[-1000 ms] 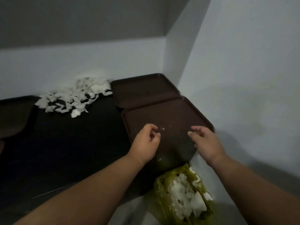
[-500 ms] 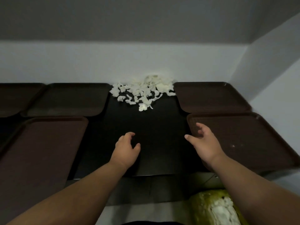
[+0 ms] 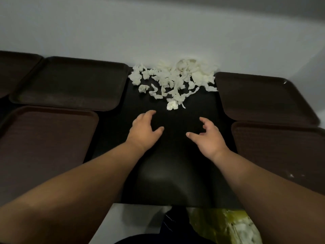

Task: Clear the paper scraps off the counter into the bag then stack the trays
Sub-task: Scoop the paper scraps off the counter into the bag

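1. Scraps [image 3: 173, 83] of paper lie heaped at the counter's [image 3: 175, 164] back edge, between the far trays [image 3: 70, 81].
2. We hold our left hand [image 3: 144, 131] and right hand [image 3: 208, 137] just short of the heap, fingers loosely spread, holding nothing (poised, we judge, to rake it forward).
3. Bag [image 3: 218, 224] sits below the front edge, so scraps can drop straight in.

Dim, flat indoor light leaves the glossy black surface [image 3: 175, 155] nearly featureless, save a faint sheen near its front edge. The torn white paper scraps [image 3: 174, 81] show brightest. Wide-angle distortion bows the pale wall [image 3: 158, 32], and fine detail is soft.
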Available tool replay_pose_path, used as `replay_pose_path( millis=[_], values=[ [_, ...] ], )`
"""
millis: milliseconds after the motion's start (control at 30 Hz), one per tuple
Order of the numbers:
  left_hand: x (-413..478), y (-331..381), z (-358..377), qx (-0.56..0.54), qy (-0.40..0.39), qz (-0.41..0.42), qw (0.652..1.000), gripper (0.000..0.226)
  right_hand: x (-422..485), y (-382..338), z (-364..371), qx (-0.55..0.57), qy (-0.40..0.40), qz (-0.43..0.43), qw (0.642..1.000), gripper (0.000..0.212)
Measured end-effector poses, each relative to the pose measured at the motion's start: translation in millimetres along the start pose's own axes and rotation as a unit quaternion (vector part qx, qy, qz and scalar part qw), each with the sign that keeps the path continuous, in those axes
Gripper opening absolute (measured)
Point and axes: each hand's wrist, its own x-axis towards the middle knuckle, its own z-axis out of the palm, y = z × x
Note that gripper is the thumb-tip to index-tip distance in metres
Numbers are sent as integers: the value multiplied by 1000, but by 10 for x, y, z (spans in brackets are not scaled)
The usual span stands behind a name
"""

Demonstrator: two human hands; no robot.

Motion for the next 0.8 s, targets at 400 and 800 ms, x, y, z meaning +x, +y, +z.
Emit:
replay_pose_path(
  millis=[400, 800],
  values=[
    [1475, 41, 315, 249, -1, 105, 963, 124, 1657, -327, 336, -244, 19, -99, 965, 121],
    [2173, -45, 379, 205, 78, 177, 959, 49, 2511, -391, 513, -289, 70, -277, 914, 42]
  ],
)
